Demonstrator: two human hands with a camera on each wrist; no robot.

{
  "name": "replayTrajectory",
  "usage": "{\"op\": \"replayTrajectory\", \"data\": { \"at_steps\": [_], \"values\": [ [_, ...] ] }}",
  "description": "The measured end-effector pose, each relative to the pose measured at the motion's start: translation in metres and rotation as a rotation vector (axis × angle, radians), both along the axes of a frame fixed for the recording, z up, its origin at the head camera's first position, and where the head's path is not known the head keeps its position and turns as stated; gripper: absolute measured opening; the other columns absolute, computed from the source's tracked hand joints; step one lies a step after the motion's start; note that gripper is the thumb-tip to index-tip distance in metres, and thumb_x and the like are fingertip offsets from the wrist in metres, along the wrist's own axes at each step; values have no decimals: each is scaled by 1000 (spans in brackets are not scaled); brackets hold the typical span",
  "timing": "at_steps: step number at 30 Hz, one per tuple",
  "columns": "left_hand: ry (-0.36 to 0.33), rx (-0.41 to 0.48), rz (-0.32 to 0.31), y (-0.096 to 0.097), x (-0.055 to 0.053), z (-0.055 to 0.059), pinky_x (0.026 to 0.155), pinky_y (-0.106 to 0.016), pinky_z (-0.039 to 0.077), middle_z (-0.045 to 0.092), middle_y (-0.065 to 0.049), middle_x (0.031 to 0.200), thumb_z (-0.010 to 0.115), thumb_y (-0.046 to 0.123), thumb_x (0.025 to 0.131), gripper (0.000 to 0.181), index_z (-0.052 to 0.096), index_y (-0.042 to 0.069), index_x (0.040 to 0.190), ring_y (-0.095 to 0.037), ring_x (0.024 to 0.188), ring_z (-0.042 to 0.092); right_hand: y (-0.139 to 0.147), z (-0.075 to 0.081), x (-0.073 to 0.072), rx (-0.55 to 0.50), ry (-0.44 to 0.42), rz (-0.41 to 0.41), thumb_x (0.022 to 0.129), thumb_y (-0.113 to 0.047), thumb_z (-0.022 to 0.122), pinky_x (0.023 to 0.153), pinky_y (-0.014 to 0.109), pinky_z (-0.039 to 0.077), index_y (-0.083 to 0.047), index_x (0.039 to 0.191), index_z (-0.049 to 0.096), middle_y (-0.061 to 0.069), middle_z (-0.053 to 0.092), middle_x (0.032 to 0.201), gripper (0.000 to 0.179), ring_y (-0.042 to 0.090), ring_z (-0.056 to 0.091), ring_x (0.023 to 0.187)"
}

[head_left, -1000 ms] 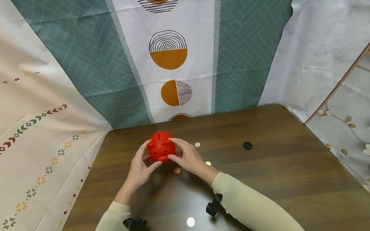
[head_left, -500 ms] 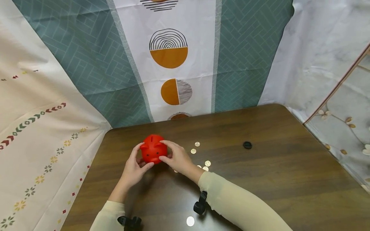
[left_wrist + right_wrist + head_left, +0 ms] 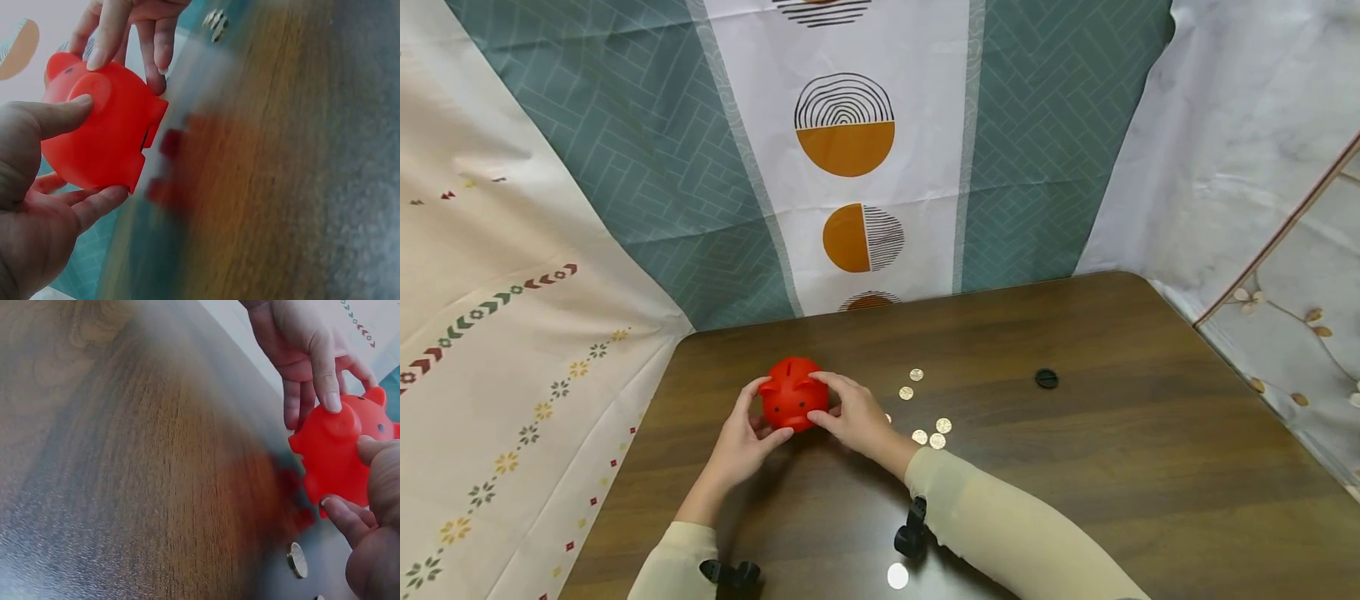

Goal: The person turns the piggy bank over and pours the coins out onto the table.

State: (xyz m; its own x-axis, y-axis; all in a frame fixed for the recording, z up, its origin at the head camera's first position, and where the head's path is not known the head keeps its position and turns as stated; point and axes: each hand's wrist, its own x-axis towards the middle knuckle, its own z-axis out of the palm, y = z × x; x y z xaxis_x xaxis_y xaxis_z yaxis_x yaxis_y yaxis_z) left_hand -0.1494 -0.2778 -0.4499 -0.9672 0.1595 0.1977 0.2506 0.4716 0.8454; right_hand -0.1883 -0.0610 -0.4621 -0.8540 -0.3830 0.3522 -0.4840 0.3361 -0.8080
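A red piggy bank (image 3: 792,398) with small black eyes and a coin slot on top is held between both hands. My left hand (image 3: 735,443) grips its left side, thumb near the snout and fingers behind. On the other side, my right hand (image 3: 857,421) holds it with the thumb at the face and a finger by the ear. In the left wrist view, the piggy bank's feet (image 3: 139,175) sit a little above their reflection in the tabletop, a dark gap showing between them. Gold coins (image 3: 937,441) lie right of the right hand, one partly hidden by it.
A round black plug (image 3: 1047,378) lies farther right on the brown wooden table (image 3: 1120,467). Two more gold coins (image 3: 906,392) lie behind the right wrist. A white round spot (image 3: 897,575) shows near the front. Patterned cloths (image 3: 1030,150) hang along the back and sides.
Both hands have carried the piggy bank left and slightly nearer. More gold coins have come into view beside the right forearm; a copper coin seen earlier is now hidden.
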Motion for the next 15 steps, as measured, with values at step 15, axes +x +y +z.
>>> {"op": "replayTrajectory", "data": {
  "at_steps": [15],
  "values": [
    [59,-89,13,-6,-8,-11,91,-51,49,32,-10,150,81,4,76,87,31,23,144,-40,118,52,-4,-8,-5,17,57,-1,82,-17,77,73,27,57,-19,135,53,6,54,134,58,21,67,83]
  ]
}}
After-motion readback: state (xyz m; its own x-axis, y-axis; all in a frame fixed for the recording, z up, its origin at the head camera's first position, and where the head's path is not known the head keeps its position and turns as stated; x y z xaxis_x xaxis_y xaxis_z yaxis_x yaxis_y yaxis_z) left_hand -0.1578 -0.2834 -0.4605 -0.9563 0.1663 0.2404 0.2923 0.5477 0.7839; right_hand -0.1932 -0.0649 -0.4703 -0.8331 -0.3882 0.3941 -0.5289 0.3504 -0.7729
